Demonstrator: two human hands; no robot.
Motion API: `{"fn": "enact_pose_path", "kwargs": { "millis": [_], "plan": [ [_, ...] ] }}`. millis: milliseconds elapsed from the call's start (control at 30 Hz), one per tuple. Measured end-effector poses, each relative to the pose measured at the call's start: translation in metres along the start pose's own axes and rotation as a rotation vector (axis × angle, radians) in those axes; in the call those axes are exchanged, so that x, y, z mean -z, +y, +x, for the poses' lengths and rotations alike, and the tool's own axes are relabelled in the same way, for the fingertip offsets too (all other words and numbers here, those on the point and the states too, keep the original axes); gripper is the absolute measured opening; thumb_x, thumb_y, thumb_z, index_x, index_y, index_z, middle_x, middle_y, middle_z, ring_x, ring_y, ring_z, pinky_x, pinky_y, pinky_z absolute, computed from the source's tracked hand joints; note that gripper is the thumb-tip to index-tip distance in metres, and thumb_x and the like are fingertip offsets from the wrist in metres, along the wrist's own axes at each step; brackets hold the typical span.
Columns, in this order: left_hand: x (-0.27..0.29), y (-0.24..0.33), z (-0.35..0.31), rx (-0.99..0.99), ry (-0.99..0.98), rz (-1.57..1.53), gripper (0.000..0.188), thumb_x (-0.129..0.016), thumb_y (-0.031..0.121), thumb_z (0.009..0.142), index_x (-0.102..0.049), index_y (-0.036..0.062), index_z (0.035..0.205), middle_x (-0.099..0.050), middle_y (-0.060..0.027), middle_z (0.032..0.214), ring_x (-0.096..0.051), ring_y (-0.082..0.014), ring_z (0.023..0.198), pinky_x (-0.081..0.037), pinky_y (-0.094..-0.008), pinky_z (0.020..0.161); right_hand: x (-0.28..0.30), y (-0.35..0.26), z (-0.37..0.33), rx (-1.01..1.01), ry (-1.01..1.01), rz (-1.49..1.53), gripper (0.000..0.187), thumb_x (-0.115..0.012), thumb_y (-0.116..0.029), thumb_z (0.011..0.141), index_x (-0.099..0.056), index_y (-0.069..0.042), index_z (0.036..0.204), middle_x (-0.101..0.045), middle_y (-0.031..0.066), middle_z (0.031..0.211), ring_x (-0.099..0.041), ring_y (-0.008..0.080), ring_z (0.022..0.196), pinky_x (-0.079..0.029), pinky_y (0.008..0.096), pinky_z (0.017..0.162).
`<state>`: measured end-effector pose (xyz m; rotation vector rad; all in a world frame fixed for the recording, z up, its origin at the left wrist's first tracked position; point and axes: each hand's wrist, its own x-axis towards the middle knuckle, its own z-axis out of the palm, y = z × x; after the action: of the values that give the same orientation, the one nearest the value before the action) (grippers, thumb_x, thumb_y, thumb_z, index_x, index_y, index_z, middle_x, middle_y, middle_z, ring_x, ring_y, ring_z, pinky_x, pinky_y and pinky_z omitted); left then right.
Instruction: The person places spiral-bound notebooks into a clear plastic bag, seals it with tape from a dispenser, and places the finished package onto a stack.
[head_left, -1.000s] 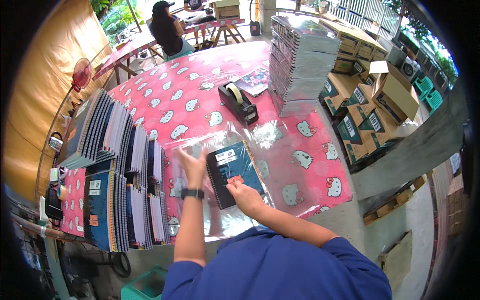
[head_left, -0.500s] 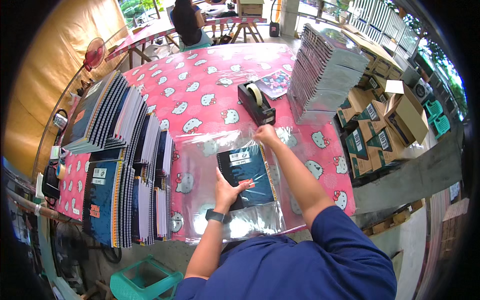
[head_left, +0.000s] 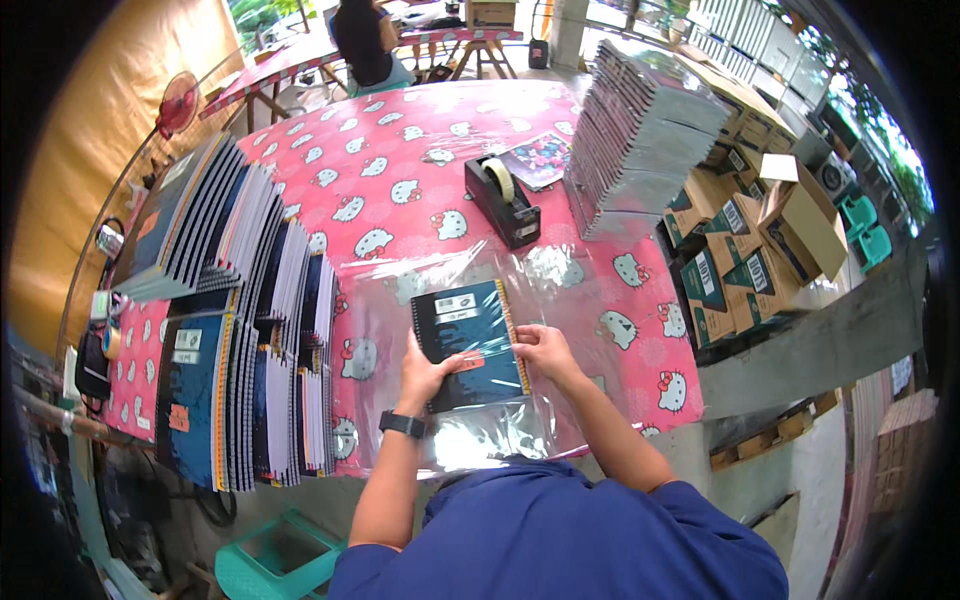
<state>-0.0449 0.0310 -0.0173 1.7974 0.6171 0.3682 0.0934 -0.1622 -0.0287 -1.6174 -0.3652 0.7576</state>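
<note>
Blue spiral notebook (head_left: 474, 326), seemingly being aligned with clear film (head_left: 490, 438), next needs steadying: left hand (head_left: 421, 378) fingers splayed, right hand (head_left: 545, 352) fingers curled, hold unclear.

A blue shirt (head_left: 560, 530) with short, loose sleeves (head_left: 725, 535) leaves the forearms (head_left: 385, 500) bare; a dark, broad band (head_left: 402, 424) circles the left wrist (head_left: 409, 408).

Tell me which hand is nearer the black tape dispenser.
Right: the right hand is below the tape dispenser in the picture; the left hand is lower and off to its left.
</note>
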Motion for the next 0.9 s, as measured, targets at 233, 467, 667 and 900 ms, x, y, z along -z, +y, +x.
{"fn": "enact_pose_path", "kwargs": {
  "millis": [233,467,667,900],
  "plan": [
    [-0.017,-0.007,0.003,0.153,0.032,0.051,0.085,-0.074,0.013,0.062,-0.029,-0.0066,0.130,-0.057,-0.0226,0.110,-0.058,-0.0313,0.102,-0.045,-0.0363,0.088,-0.016,0.001,-0.008,0.057,0.098,-0.227,0.042,-0.070,-0.017,0.078,-0.054,0.003,0.111,-0.065,0.0108,0.094,-0.060,0.0134,0.083,-0.048,0.0284,0.076],
    [-0.045,0.008,-0.006,0.088,0.135,0.178,0.088,-0.071,0.037,0.072,-0.025,-0.0104,0.131,-0.050,-0.0315,0.114,-0.048,-0.0414,0.109,-0.038,-0.0431,0.093,-0.022,0.006,-0.020,0.202,0.300,-0.667,0.053,-0.063,-0.025,0.082,-0.043,-0.002,0.126,-0.052,0.0186,0.117,-0.049,0.0260,0.109,-0.040,0.0381,0.089],
    [-0.042,0.000,-0.004,0.124,0.190,0.144,0.071,-0.058,0.026,0.084,-0.022,-0.0092,0.134,-0.045,-0.0341,0.121,-0.045,-0.0442,0.111,-0.034,-0.0444,0.096,-0.057,-0.019,-0.019,0.411,0.093,-1.327,0.067,-0.040,-0.044,0.089,-0.024,-0.004,0.140,-0.012,0.0144,0.149,-0.007,0.0301,0.139,-0.010,0.0607,0.104],
    [0.048,-0.052,-0.032,-0.090,0.562,0.803,0.061,-0.065,0.022,0.076,-0.042,0.0062,0.130,-0.045,-0.0205,0.129,-0.037,-0.0370,0.120,-0.031,-0.0437,0.099,-0.053,-0.020,-0.024,0.395,0.076,-1.357,0.067,-0.040,-0.042,0.090,-0.023,-0.001,0.140,-0.013,0.0163,0.148,-0.007,0.0307,0.138,-0.012,0.0613,0.103]
  ]
}}
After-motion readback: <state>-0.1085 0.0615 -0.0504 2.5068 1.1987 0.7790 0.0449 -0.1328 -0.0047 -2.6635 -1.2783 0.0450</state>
